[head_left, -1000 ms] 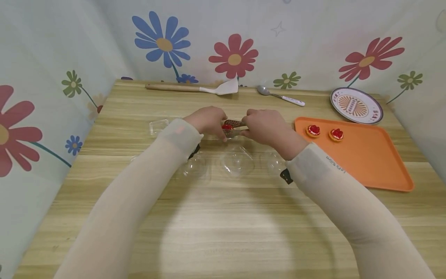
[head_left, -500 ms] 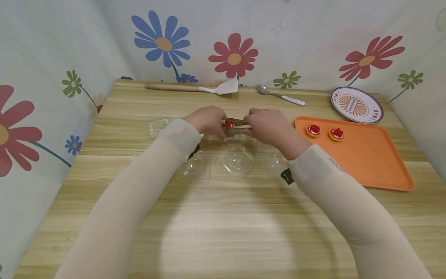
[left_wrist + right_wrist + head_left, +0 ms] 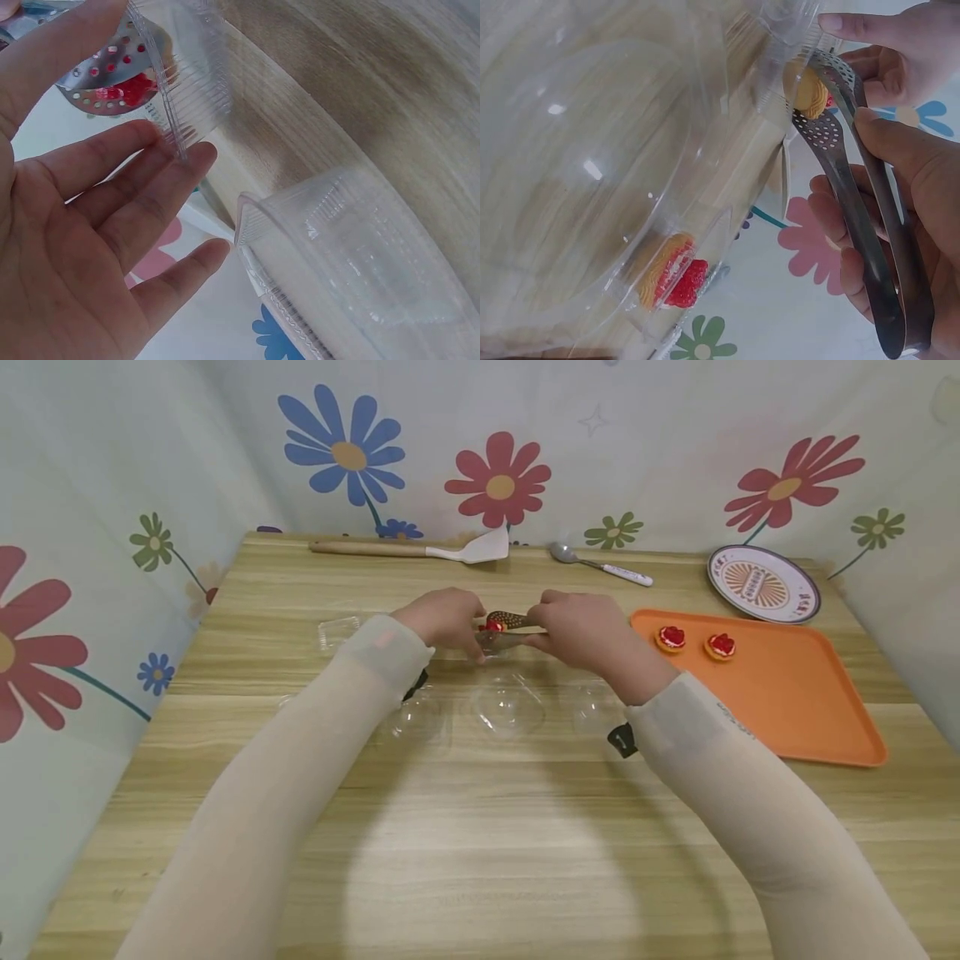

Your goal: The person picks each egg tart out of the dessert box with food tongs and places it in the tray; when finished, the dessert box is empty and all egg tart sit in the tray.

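My right hand (image 3: 581,627) grips perforated metal tongs (image 3: 859,217), fingers and thumb on their arms. Between the perforated heads of the tongs sits a small fruit tart (image 3: 810,94) with a red topping, at a clear plastic box (image 3: 195,82). Beside it my left hand (image 3: 448,618) rests at the box, thumb and fingers on either side of the tongs' heads. In the left wrist view, its loosely spread fingers (image 3: 157,214) touch the ribbed box rim. Another tart (image 3: 671,274) shows through the clear plastic in the right wrist view.
To the right, an orange tray (image 3: 810,710) bears two red-topped tarts (image 3: 720,647). A patterned plate (image 3: 763,585) overlaps its far edge. Along the back lie a white spatula (image 3: 480,547) and a spoon (image 3: 622,574). Clear domed lids (image 3: 508,706) lie nearer the body.
My right hand has drawn slightly to the right with the tongs, whose heads look a little farther apart. The left hand stays in place at the box.
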